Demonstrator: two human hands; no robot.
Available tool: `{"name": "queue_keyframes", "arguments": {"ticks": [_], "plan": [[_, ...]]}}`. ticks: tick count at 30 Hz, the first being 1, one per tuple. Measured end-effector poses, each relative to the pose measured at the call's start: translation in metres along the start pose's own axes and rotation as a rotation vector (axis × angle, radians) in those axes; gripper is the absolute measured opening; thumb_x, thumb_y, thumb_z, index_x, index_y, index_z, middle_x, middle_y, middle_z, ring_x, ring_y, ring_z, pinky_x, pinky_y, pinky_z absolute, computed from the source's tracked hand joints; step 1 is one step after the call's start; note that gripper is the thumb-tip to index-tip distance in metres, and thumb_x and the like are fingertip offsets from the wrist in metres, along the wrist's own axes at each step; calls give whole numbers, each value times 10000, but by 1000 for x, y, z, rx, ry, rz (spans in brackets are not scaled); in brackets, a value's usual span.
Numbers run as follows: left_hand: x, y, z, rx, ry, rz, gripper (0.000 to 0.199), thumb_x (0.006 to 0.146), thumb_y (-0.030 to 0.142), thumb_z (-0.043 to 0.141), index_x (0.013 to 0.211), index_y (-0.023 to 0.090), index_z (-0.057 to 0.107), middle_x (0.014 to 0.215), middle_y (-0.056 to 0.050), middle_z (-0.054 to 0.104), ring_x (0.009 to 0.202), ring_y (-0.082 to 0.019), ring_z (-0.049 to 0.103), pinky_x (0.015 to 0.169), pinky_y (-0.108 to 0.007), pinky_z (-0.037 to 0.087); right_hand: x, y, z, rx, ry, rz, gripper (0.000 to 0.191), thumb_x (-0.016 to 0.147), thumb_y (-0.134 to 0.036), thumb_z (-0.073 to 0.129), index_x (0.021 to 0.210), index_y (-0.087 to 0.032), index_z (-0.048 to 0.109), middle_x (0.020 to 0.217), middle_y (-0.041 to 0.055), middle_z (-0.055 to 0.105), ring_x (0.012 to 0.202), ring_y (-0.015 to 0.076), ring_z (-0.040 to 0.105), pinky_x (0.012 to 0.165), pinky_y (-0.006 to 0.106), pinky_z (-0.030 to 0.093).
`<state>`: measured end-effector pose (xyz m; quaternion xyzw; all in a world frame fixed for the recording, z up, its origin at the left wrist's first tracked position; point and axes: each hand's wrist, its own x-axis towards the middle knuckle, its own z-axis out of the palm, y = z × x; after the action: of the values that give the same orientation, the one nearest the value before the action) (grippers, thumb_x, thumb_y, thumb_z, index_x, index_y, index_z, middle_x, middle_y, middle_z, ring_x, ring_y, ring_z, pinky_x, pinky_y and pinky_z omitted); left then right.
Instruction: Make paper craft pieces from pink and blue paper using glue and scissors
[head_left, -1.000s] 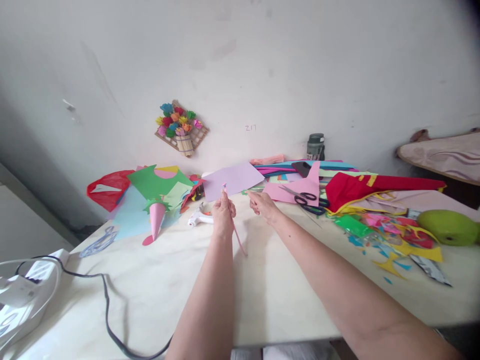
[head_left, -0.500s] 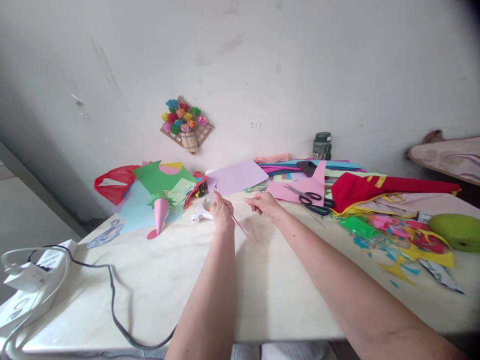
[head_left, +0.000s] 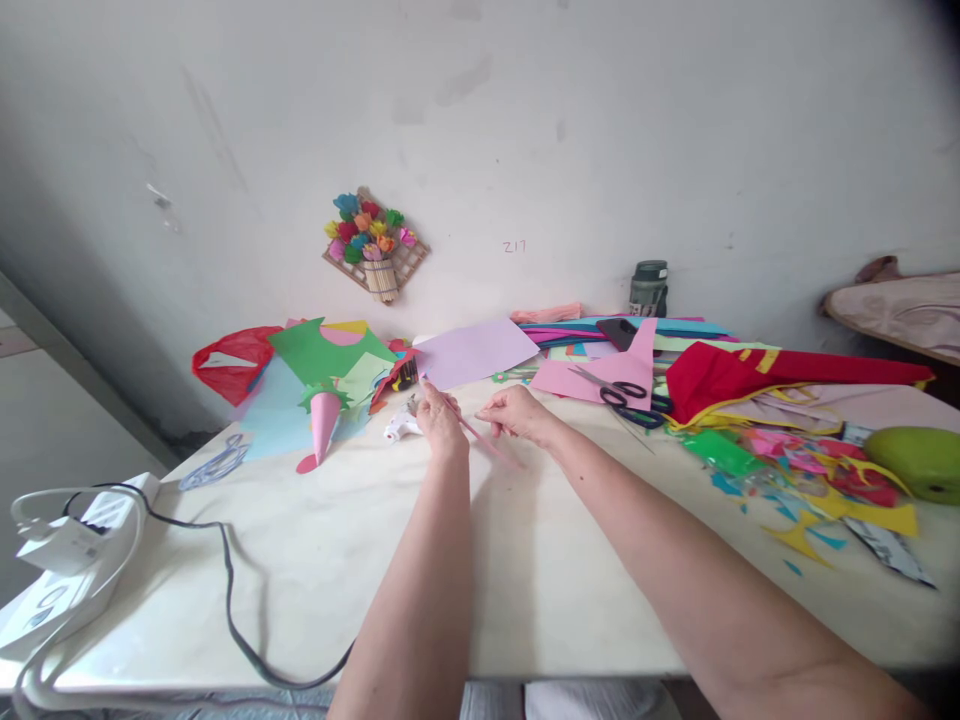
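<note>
My left hand is closed around a narrow pink paper strip, whose long tail slants down to the right over the table. A white hot glue gun lies just left of that hand, partly hidden behind it. My right hand is pinched, its fingertips close to the strip; whether they touch it or hold something small I cannot make out. Left of the glue gun stands a pink paper cone with a green fringed top and a red round piece at its tip.
Black-handled scissors lie on pink paper at right. Coloured scraps and a green fruit are at far right. A power strip with a dark cable occupies the left. Lilac paper lies behind the hands.
My right hand has moved left, towards the strip and my left hand. My left hand has tilted slightly, and the strip's tail has swung a little up and right.
</note>
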<state>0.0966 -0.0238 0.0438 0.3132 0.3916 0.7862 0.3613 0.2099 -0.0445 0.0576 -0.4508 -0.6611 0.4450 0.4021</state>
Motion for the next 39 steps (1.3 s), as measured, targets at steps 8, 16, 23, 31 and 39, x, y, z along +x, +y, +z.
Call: {"name": "queue_keyframes", "arguments": {"ticks": [8,16,23,31,39], "plan": [[-2,0,0,22,-47,30,470,713,621,378,560,177,386,420,63,393,343,-44,355,373,-176,269,-4,-3,3,-27,-134,-47,281,745,-354,499,586,-138,582,578,17,605,452,66,463,409,179,323],[-2,-1,1,13,-66,17,465,690,622,418,584,169,427,410,65,391,330,-44,344,348,-169,250,-1,4,10,-15,-191,-91,163,680,-236,568,546,-142,569,469,-9,568,436,78,487,447,185,361],[-12,0,2,74,-302,-23,356,610,484,612,615,137,534,535,22,492,416,-53,425,402,-178,338,2,4,5,0,20,-133,275,711,-362,556,551,-141,580,447,4,575,398,75,473,438,191,361],[0,7,13,98,-163,-21,308,588,438,630,601,140,550,542,5,551,493,-72,486,476,-186,379,-3,1,-1,107,-106,8,162,647,-248,620,567,-112,584,454,26,598,359,57,419,389,182,306],[13,26,16,103,-124,-26,304,581,430,636,643,140,567,542,8,555,494,-72,500,492,-190,386,2,7,-2,226,-81,26,184,632,-289,625,595,-122,558,380,-22,519,298,26,296,331,180,151]]}}
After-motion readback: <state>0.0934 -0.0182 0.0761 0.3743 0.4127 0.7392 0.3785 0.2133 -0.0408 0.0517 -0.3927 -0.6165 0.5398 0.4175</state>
